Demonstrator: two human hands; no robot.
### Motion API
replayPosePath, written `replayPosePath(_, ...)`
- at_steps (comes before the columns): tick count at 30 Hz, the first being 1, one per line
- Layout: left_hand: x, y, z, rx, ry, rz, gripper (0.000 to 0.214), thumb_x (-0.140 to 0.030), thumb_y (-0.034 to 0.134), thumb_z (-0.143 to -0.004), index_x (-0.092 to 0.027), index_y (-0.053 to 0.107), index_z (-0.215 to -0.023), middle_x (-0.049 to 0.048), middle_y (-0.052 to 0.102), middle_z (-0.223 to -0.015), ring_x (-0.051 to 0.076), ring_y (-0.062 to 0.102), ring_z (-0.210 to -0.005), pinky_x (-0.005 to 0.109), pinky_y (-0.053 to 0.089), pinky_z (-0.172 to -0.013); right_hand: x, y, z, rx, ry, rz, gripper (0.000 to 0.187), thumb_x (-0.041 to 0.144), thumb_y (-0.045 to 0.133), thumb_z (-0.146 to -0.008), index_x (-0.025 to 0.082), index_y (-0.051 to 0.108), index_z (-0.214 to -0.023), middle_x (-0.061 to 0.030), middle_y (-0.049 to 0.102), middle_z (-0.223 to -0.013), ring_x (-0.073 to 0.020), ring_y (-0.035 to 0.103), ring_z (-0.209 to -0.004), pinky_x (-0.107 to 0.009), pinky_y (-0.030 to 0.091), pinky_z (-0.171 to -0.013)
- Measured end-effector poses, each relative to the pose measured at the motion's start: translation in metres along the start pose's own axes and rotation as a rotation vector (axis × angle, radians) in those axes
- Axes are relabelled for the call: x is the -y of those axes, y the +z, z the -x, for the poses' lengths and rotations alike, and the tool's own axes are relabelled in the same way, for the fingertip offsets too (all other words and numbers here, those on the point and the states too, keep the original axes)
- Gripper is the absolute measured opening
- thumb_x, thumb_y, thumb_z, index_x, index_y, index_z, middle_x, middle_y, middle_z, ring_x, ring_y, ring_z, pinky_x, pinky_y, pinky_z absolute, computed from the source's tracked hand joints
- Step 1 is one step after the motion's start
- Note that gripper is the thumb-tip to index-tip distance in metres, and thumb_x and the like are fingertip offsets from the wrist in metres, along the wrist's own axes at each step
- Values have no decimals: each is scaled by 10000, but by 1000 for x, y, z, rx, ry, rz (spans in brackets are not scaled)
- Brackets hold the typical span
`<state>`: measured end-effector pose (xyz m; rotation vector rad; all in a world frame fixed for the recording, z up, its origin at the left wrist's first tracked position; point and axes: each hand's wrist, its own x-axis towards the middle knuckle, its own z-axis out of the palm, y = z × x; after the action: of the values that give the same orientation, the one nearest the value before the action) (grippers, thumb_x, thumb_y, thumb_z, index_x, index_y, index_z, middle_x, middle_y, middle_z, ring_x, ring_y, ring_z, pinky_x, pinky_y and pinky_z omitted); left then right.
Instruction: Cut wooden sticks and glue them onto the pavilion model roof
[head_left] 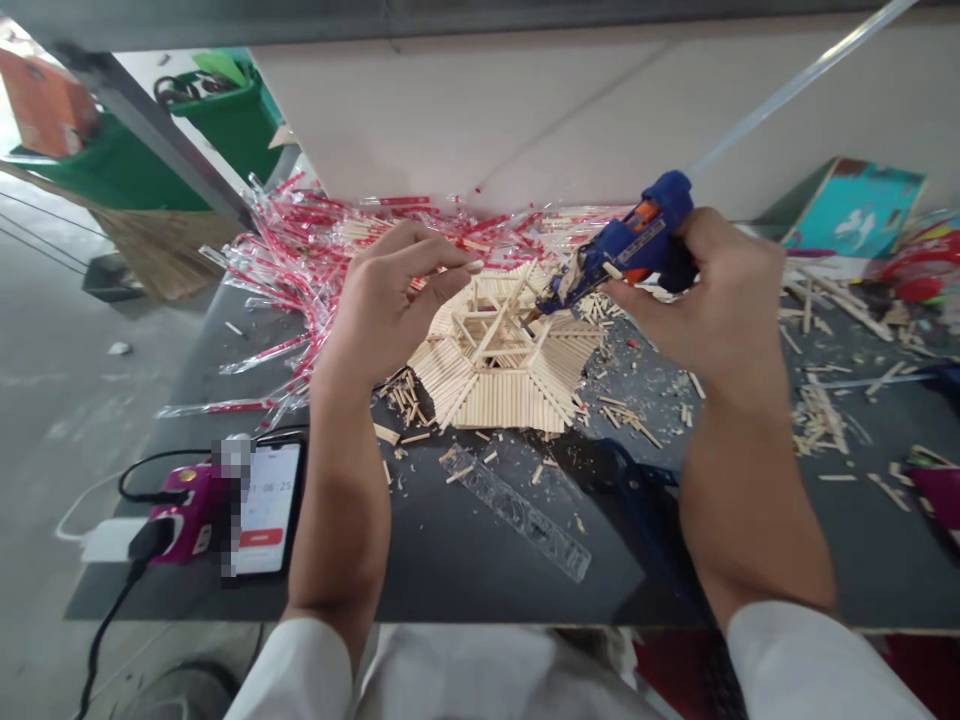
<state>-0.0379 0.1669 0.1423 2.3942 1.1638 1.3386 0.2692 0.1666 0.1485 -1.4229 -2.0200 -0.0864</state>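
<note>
A blue hot glue gun [637, 240] is gripped by my right hand [720, 290], with a long clear glue stick [795, 90] sticking out of its back end. Its nozzle points down and left at the upper right part of a roof-like model of thin wooden sticks [502, 400]; I cannot tell whether it touches. Over the model's left side, my left hand [397, 290] pinches a small pale stick piece [474, 267] between thumb and forefinger. The model has slatted sloping sides and an open frame of crossing sticks on top. The hands partly hide it.
Red-and-clear plastic wrappers [292, 270] pile up behind and left. Stick scraps [630, 420] litter the grey table [450, 580]. A clear ruler [525, 515] lies in front; a phone [270, 510] and magenta power adapter [184, 510] are left. Dark blue-handled tool [637, 480] lies near my right forearm.
</note>
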Motion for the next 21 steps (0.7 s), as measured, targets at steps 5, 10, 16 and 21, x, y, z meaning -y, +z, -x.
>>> replayPosePath(5,-3,1,1,-14,1,-24,106,-280,685,-993,-252,775,-1040,33,676,-983,166,643,-929,340,550,-818,-6,1,0,-21,-10,9,391,425,743,-844,182,651,-1137,-131,716,-993,-302,675,-934,-426,501,-821)
replayPosePath(10,-13,1,2,11,-65,43,112,-265,708,-953,-279,791,-1027,43,636,-997,164,630,-857,338,563,-754,-7,-14,3,-42,4,41,497,431,792,-816,149,678,-1210,-149,752,-1053,-273,685,-907,-379,485,-800)
replayPosePath(16,-28,0,2,64,-104,86,180,-203,652,-952,-267,788,-1051,61,666,-1030,166,655,-864,333,581,-730,-34,-50,13,121,215,263,478,403,800,-835,165,699,-1237,-182,773,-1086,-294,692,-946,-379,455,-778)
replayPosePath(21,-29,1,1,90,-18,69,179,-145,658,-935,-260,775,-1005,39,710,-999,154,661,-854,340,566,-767,-106,-48,20,549,266,313,287,423,808,-806,166,774,-928,-188,790,-952,-235,642,-721,-365,428,-659)
